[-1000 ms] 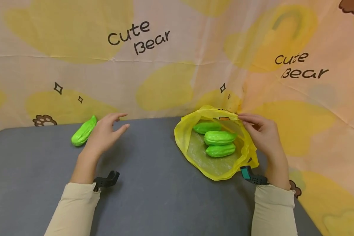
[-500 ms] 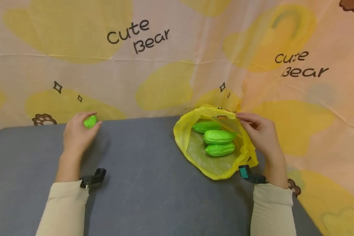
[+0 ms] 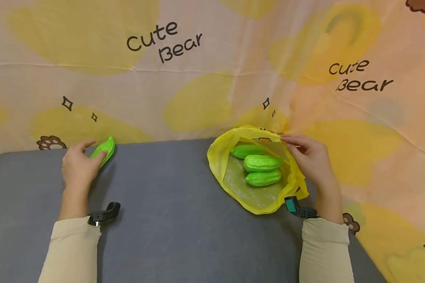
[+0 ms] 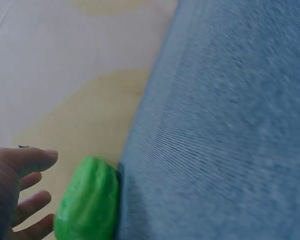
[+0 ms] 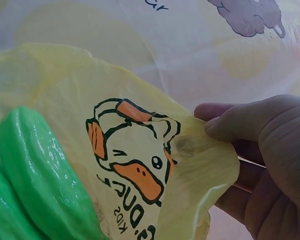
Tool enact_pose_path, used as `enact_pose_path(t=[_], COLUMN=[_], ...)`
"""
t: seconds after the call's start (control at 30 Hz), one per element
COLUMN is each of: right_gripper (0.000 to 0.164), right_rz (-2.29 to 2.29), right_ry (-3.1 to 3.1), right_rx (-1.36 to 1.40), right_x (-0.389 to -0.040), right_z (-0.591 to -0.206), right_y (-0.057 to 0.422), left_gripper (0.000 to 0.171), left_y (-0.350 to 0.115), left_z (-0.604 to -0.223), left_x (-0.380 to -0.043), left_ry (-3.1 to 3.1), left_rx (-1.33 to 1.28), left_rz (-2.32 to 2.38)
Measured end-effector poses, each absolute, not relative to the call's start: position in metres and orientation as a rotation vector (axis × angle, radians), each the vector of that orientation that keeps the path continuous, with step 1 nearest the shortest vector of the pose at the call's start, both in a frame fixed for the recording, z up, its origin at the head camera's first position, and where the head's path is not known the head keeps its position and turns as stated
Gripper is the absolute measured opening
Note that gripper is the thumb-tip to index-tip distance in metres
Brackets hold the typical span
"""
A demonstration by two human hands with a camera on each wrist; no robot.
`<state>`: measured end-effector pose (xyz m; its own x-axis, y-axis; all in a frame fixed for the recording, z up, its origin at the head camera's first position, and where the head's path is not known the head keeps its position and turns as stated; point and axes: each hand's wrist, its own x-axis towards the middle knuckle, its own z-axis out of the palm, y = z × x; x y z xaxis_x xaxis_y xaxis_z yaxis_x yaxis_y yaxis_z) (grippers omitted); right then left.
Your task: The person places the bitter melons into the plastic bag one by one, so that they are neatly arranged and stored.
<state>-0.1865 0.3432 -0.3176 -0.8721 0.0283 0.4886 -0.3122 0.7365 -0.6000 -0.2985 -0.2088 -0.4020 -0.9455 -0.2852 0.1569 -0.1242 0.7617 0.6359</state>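
A bright green bitter melon [image 3: 104,151] lies on the table's far left, tilted, its lower part behind my left hand [image 3: 79,165]. That hand reaches beside it with thumb and fingers spread; in the left wrist view they stand left of the melon [image 4: 88,202], thumb apart from it. At the right, a yellow plastic bag [image 3: 219,173] lies with its mouth wide, three more bitter melons [image 3: 263,163] inside. My right hand [image 3: 311,159] pinches the bag's rim between thumb and finger. Up close in the right wrist view, a duck print shows on the bag [image 5: 135,150].
A grey cloth-covered table [image 3: 163,204] runs back to a patterned fabric backdrop [image 3: 198,98] behind and on the right. Table surface lies between the left melon and the bag. Each wrist wears a dark camera mount [image 3: 106,213].
My left hand has moved left, past the bitter melon, to its left side. The right hand stays at the bag's rim, and the bag hardly shifts.
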Motion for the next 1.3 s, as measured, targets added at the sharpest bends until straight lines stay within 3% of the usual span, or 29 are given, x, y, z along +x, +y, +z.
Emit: enact_pose_path(t=[0.47,1.3], right_gripper=[0.025,0.024], right_rz=[0.972,0.932], right_ry=[-2.482,-2.473], right_rx=[0.183,0.214], right_x=[-0.189,-0.187], right_z=[-0.317,-0.316], right_y=[0.344,0.344], left_gripper=[0.057,0.054], left_y=[-0.218,-0.197], left_z=[-0.429,-0.423], left_x=[-0.302,-0.304], left_ry=[-2.649,-2.733], left_rx=[0.323,0.058], left_rz=[-1.127,-1.075])
